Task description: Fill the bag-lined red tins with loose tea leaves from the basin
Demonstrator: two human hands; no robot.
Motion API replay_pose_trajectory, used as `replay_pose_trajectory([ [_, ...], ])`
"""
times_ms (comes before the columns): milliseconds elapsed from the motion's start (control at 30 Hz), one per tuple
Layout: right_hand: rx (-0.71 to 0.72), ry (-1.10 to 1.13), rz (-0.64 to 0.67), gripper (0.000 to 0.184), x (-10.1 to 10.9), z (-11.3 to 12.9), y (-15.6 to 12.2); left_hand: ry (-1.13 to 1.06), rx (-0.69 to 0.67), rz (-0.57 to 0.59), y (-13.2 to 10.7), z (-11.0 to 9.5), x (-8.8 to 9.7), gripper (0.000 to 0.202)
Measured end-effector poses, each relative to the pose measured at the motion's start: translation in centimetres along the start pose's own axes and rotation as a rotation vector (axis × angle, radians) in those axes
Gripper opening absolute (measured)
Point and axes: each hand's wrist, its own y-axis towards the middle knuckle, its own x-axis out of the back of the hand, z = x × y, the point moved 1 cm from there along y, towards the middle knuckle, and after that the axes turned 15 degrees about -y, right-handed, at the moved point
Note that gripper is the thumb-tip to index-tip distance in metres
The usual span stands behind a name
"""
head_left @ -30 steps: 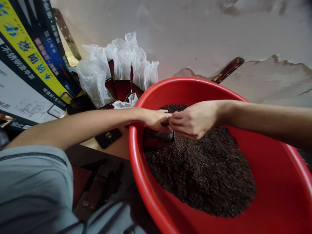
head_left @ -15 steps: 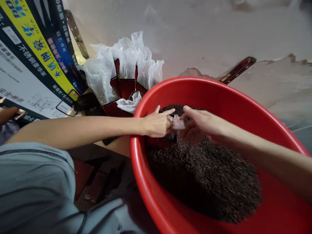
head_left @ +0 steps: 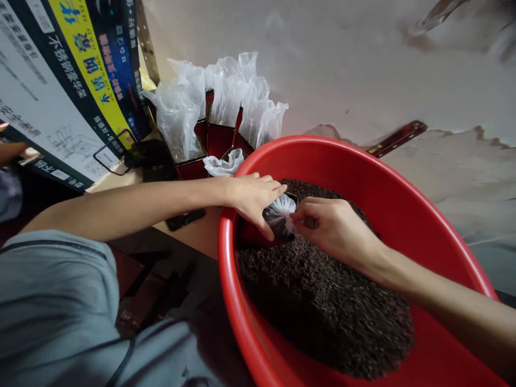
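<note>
In the red tub, a dark red tin (head_left: 258,239) holds a clear plastic bag (head_left: 280,208) with dark contents; the bag's top is gathered into a twist. My left hand (head_left: 253,196) spans the tin, thumb at the near side and fingers reaching over the far side, gripping it around the bag. The gathered bag end is pinched between the thumb and fingers of my right hand (head_left: 332,223). Dark, dry loose leaf-like bits (head_left: 342,306) lie heaped beneath and beside the tin. The tin's lower part is hidden.
The red tub's rim (head_left: 228,279) curves close under my left forearm. Behind it stand several dark red tins (head_left: 220,131) lined with clear plastic bags (head_left: 181,102). Printed cardboard boxes (head_left: 72,80) lean at the left. A stained wall (head_left: 322,64) rises behind. Part of another person's arm (head_left: 12,150) shows far left.
My left hand has opened from a pinch at the bag's top to a spread grip across the tin. My right hand has closed on the gathered bag end. The view has shifted slightly.
</note>
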Motion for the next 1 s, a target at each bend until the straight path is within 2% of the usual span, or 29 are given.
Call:
replay_pose_trajectory([
  [100,0.436,-0.346,-0.097,0.027,0.1,0.0,0.4,-0.036,-0.025,-0.009,-0.3,0.5,-0.3,0.111],
  [167,0.608,-0.521,-0.147,0.033,-0.2,0.2,0.3,-0.028,-0.030,-0.023,-0.2,0.5,-0.6,0.108],
  [200,0.640,-0.580,-0.171,0.035,-0.4,0.5,0.2,-0.027,-0.030,-0.027,-0.2,0.6,-0.8,0.109],
  [333,0.520,-0.621,-0.273,0.038,-1.9,1.7,-1.6,-0.046,-0.020,-0.039,-0.1,0.8,-1.3,0.113],
  [400,0.444,-0.569,-0.269,0.036,-2.5,2.2,-2.9,-0.050,-0.022,-0.052,-0.3,0.9,-1.4,0.108],
  [467,0.377,-0.504,-0.211,0.039,-2.7,2.3,-4.0,-0.046,-0.077,-0.080,-0.7,0.7,-1.4,0.094],
  [567,0.299,-0.350,-0.118,0.047,-2.3,2.0,-4.7,-0.033,-0.252,-0.105,-1.2,-0.1,-1.2,0.056],
  [633,0.241,-0.180,-0.107,0.040,-2.0,1.6,-4.4,-0.026,-0.334,-0.092,-1.2,-0.7,-1.1,0.033],
  [700,0.135,0.011,-0.095,0.028,-1.8,1.0,-3.4,-0.024,-0.364,-0.076,-1.1,-1.0,-1.0,0.019],
  [767,-0.005,0.139,-0.038,0.017,-2.0,0.3,-2.1,-0.022,-0.385,-0.080,-1.0,-1.1,-1.2,0.015],
  [833,-0.120,0.160,0.053,0.009,-2.5,-0.5,-0.9,-0.018,-0.425,-0.111,-1.0,-1.3,-1.6,0.016],
  [900,-0.171,0.106,0.099,0.018,-2.9,-1.3,0.0,-0.001,-0.448,-0.157,-1.3,-1.8,-2.0,0.016],
  [1000,-0.177,-0.016,0.079,0.037,-3.2,-1.8,1.0,0.064,-0.407,-0.175,-1.6,-2.8,-2.6,0.012],
])
